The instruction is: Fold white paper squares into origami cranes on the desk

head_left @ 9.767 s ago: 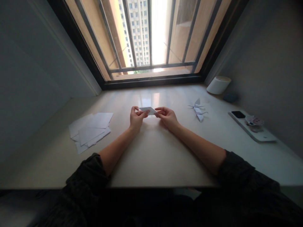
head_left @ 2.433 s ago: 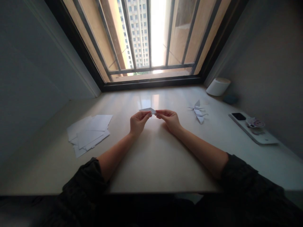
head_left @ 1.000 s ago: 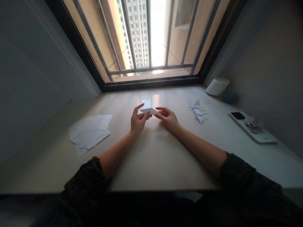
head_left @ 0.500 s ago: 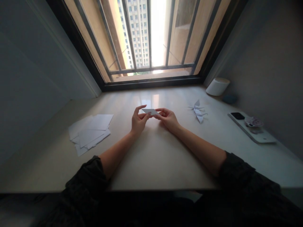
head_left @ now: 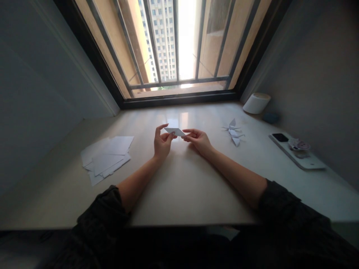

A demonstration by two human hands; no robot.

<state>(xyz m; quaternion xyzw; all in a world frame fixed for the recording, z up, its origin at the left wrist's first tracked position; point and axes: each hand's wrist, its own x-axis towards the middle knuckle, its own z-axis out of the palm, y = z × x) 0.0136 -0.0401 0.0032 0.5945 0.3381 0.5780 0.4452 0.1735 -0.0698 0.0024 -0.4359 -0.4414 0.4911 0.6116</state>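
A small folded white paper piece (head_left: 174, 131), shaped like a flat diamond, is held just above the pale desk (head_left: 185, 179) in the middle of the view. My left hand (head_left: 162, 142) pinches its left end, with the index finger raised and curled over the top. My right hand (head_left: 198, 139) pinches its right tip between thumb and fingers. Both forearms rest on the desk, with dark sleeves pushed up.
A loose pile of white paper sheets (head_left: 105, 157) lies at the left. A finished paper crane (head_left: 233, 132) sits right of my hands. At the far right are a white roll (head_left: 256, 103), a small dark object (head_left: 270, 118) and a phone (head_left: 295, 149). A barred window (head_left: 179, 48) is ahead.
The paper piece stays between both hands. My left index finger, which lifted off about a second ago, now curls more over the paper, which has tilted slightly.
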